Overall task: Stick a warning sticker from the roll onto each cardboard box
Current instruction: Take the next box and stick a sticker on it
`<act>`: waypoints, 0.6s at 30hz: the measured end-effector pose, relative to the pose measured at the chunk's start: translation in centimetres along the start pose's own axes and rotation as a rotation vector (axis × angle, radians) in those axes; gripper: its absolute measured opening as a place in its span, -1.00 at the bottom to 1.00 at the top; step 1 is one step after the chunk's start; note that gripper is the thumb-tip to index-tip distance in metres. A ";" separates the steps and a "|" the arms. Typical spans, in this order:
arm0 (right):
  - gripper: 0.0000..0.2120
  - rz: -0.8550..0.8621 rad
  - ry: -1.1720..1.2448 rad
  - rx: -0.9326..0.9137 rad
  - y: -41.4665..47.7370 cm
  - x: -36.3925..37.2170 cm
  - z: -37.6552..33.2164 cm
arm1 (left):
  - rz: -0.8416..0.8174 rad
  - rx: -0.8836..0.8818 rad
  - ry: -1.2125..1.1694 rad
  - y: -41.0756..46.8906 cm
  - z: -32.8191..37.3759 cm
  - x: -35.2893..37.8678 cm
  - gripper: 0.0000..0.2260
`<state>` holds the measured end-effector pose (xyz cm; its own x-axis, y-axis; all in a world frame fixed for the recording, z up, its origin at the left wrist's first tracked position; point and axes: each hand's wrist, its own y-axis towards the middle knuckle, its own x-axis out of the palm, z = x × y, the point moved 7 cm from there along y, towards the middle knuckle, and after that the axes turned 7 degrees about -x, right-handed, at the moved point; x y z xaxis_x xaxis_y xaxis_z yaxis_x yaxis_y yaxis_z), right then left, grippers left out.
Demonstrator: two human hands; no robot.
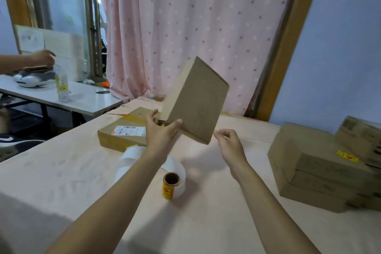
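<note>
- Both hands are held up over the bench (206, 222), toward 12 o'clock from the viewer.
- A raised box (195, 101) is gripped by the left hand (159, 132) at its lower left corner, with the thumb laid on the broad front face and the fingers curled behind.
- This plain cardboard box is tilted, its top leaning toward 1 o'clock, and no sticker is seen on the face that shows.
- At 4 o'clock of that box the right hand (227, 140) is held with its fingers loosely curled, just beside the lower right corner. Nothing is seen in it, and contact with the box cannot be made out.
- A labelled box (121, 134) lies flat on the bench at 9 o'clock of the left hand, a white shipping label on top.
- At 6 o'clock of the raised box the sticker roll (170, 186) stands on end, yellow and red print on its side, with a white backing strip (132, 156) curling away toward 10 o'clock.
- A stack of boxes (313, 171) sits at 3 o'clock on the bench, and a yellow sticker (347, 155) is seen on an upper one.
- A pink dotted curtain (195, 27) hangs at 12 o'clock.
- On a second bench (88, 99) at 10 o'clock a bottle (61, 85) stands, and another person's hand (42, 57) is seen above it.
</note>
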<state>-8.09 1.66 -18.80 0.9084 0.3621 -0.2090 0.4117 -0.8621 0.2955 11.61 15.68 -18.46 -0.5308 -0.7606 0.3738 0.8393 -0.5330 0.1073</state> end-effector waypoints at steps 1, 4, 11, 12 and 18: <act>-0.81 0.019 0.027 0.012 -0.3 -1.2 0.3 | -0.012 0.057 0.076 -0.9 0.0 0.1 -0.31; -0.87 0.053 0.183 0.042 -1.4 -4.4 0.6 | -0.151 0.179 0.262 -3.7 -0.7 1.4 -0.29; -0.59 0.002 0.400 0.169 -5.4 -8.2 3.2 | -0.282 0.480 0.603 -10.0 -3.1 2.0 -0.29; -0.57 0.010 0.429 0.194 -6.1 -8.6 3.6 | -0.292 0.533 0.636 -10.9 -3.1 2.0 -0.29; -0.49 0.073 0.473 0.320 -11.4 -11.0 7.3 | -0.373 0.778 0.813 -14.9 -4.4 1.0 -0.35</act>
<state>-23.34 4.89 -26.66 0.8978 0.3536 0.2625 0.3712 -0.9284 -0.0190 -1.96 21.20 -23.73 -0.4412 -0.7680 -0.4643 0.3133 -0.6166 0.7223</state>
